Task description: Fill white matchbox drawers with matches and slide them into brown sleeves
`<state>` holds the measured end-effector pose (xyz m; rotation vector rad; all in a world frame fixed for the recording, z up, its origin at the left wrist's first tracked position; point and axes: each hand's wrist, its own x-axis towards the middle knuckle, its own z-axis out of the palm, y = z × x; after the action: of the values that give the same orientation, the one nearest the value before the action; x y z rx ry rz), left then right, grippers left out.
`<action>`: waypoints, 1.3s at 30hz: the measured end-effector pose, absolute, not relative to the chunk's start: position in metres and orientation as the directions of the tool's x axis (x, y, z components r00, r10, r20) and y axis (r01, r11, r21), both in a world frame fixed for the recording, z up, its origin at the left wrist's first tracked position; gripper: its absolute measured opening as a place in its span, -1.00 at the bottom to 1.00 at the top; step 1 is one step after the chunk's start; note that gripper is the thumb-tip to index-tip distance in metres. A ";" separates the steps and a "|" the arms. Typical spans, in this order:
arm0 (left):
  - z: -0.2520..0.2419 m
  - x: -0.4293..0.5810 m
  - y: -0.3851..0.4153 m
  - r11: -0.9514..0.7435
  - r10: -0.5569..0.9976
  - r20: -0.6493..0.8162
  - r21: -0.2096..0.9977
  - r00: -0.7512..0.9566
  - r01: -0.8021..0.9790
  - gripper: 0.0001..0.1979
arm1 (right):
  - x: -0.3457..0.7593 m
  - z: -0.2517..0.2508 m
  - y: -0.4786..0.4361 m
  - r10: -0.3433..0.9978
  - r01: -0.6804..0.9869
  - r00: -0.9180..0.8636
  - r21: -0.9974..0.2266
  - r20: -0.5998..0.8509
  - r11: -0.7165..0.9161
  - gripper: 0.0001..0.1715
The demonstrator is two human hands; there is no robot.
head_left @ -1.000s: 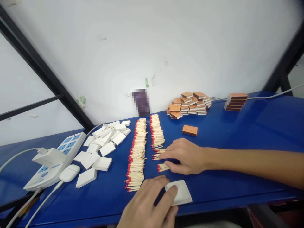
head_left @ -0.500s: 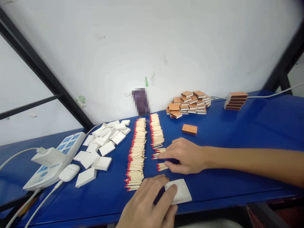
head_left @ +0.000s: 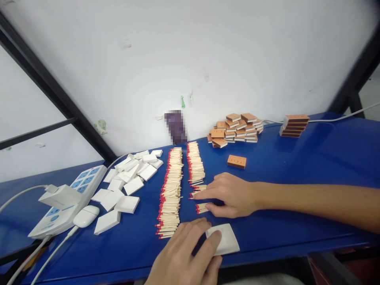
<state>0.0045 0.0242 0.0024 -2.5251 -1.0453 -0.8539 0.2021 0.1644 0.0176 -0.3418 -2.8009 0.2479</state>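
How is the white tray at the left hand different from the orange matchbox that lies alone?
The white tray is plain, while the orange matchbox has a printed top and a dark side. The left hand grips the tray; neither hand touches the matchbox. The tray is near the front edge of the table; the matchbox is farther back. Both have a roughly rectangular outline.

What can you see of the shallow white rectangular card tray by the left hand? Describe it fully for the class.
The shallow white rectangular tray, seemingly thin card, has low walls and a plain, matt surface. It sits open side up on the glossy blue table, near the front edge and slightly turned. The left hand covers its left part, index fingertip inside, thumb by the near wall.
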 end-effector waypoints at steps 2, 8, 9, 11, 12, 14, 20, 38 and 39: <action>0.001 0.005 0.025 -0.701 0.543 0.621 -0.035 0.565 0.713 -0.76 | 0.202 0.017 0.165 0.249 0.197 -0.928 -0.202 0.277 0.959 -0.64; 0.002 0.004 0.026 -0.696 0.552 0.611 -0.036 0.568 0.717 -0.77 | 0.202 0.013 0.166 0.211 0.172 -0.911 -0.140 0.354 0.975 -0.69; 0.002 0.004 0.025 -0.693 0.556 0.609 -0.036 0.566 0.720 -0.76 | 0.202 0.012 0.166 0.208 0.171 -0.906 -0.132 0.368 0.976 -0.69; 0.002 0.004 0.025 -0.689 0.558 0.610 -0.037 0.563 0.723 -0.76 | 0.202 0.011 0.166 0.208 0.172 -0.901 -0.128 0.380 0.977 -0.69; 0.002 0.004 0.025 -0.689 0.556 0.612 -0.038 0.562 0.724 -0.76 | 0.202 0.011 0.166 0.211 0.174 -0.900 -0.130 0.381 0.976 -0.69; 0.002 0.005 0.026 -0.694 0.548 0.618 -0.041 0.564 0.719 -0.76 | 0.202 0.011 0.166 0.222 0.183 -0.899 -0.137 0.376 0.974 -0.70; 0.003 0.005 0.026 -0.685 0.555 0.613 -0.046 0.562 0.727 -0.76 | 0.203 0.009 0.167 0.201 0.163 -0.910 -0.134 0.364 0.977 -0.74; 0.002 0.005 0.026 -0.691 0.555 0.612 -0.038 0.563 0.722 -0.75 | 0.201 0.011 0.167 0.251 0.199 -0.897 -0.175 0.364 0.964 -0.78; 0.002 0.005 0.026 -0.690 0.557 0.611 -0.036 0.563 0.722 -0.75 | 0.201 0.011 0.167 0.237 0.183 -0.898 -0.176 0.370 0.967 -0.78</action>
<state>0.0053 0.0259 0.0019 -2.5166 -1.0577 -0.8373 0.2009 0.1667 0.0110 -0.3028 -2.7192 0.1916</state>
